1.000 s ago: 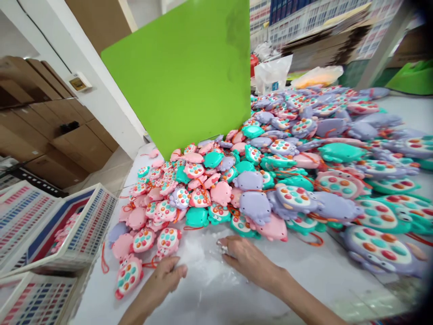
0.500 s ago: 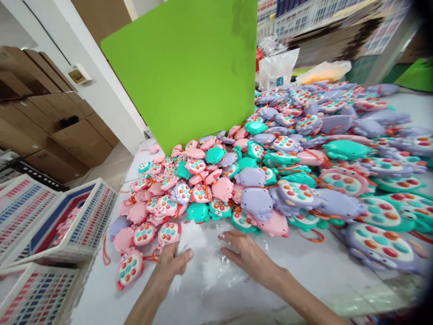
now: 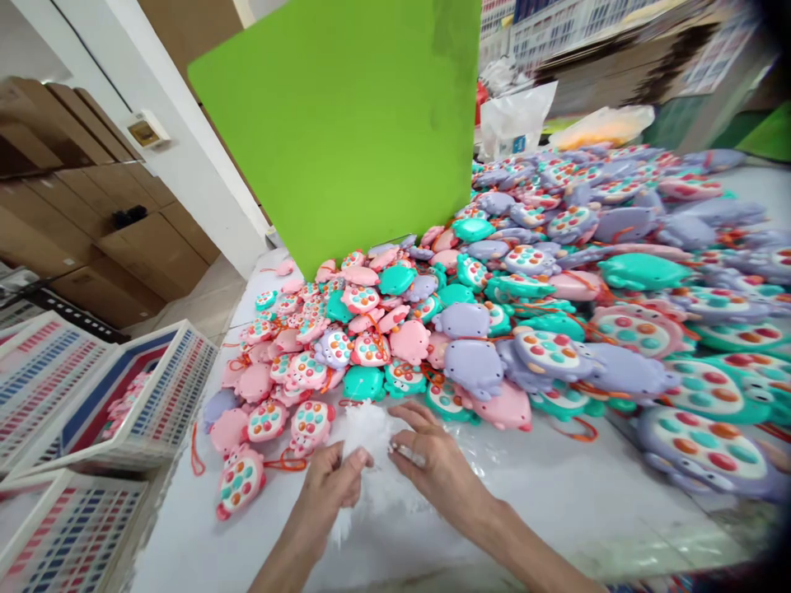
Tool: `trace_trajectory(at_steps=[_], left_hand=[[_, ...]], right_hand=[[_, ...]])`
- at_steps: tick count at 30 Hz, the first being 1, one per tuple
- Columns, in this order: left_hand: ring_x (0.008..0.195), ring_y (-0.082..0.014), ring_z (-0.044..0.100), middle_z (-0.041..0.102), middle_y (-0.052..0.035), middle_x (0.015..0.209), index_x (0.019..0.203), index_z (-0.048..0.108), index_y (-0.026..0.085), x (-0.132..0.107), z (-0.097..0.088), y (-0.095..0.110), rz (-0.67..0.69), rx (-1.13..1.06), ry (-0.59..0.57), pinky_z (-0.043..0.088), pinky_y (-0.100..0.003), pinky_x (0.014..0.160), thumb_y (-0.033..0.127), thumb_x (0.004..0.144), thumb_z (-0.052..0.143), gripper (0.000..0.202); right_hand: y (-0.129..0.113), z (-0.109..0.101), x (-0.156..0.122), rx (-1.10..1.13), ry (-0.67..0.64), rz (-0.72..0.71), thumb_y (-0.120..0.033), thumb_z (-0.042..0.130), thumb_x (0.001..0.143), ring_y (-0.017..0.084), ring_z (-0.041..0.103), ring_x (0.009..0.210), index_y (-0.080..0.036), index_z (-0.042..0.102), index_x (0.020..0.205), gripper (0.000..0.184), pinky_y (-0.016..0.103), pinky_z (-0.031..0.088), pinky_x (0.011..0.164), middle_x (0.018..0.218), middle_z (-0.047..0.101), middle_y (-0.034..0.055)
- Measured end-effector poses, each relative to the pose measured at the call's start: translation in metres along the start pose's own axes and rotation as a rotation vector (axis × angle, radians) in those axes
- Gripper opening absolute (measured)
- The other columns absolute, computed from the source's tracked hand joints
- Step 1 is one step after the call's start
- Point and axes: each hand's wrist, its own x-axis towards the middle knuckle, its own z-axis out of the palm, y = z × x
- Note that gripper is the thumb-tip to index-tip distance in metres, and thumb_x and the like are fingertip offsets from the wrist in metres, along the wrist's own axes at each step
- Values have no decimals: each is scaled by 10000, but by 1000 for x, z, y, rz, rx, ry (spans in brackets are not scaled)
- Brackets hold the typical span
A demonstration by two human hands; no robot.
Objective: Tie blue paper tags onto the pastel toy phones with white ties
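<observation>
Translucent plastic film [image 3: 364,428], possibly a thin bag, lies bunched between a person's two bare hands at the near edge of a toy-covered white worktop [image 3: 525,506]. Its white, frosty patch is blurred, so its exact form and any opening are hard to make out. The left hand [image 3: 330,486] has its grip closed on the near-left side of the film, thumb pressed against bent fingers. The right hand [image 3: 436,461] is curled at the film's right side, with fingertips bent inward; whether its grip pinches the film or only touches it, I cannot tell.

Just beyond the hands, a teal animal-shaped toy [image 3: 363,383] lies at the front of a broad heap. Near the left hand is a pink pop-button toy [image 3: 311,424], with an orange cord loop [image 3: 287,463] beside it. Farther right lies a large purple pop-button toy [image 3: 704,449]. A tall green board [image 3: 346,140] stands behind the heap, and a white plastic basket [image 3: 166,395] sits to the left.

Thin film like this could slip or tear if the hands pull unevenly; its layers might cling together. Reaching too far forward could snag the cord loop or nudge loose toys out of the heap.
</observation>
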Motion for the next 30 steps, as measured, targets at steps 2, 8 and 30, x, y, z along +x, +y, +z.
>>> trace_trajectory(at_steps=[2,8,30], left_hand=[[396,-47,194,234,111,414,653,506,146,1,0,-1,24,20,16,170,-207,421,457,676,606,327],[402,-56,220,268,96,409,572,450,166,7,-2,-6,78,168,157,157,-204,407,476,628,624,360],[437,-66,269,329,67,462,568,497,149,3,15,-1,46,248,151,190,-202,416,369,617,613,253]], right_hand=[[0,2,0,53,18,16,-77,502,764,233,496,1037,-184,616,729,160,388,475,809,1063,596,105],[-1,-6,-1,130,-22,152,-149,497,784,240,503,1041,-181,603,700,139,399,453,826,1053,606,110],[4,-12,-5,219,30,180,-173,475,817,140,516,605,-184,526,712,117,248,400,574,657,537,3]])
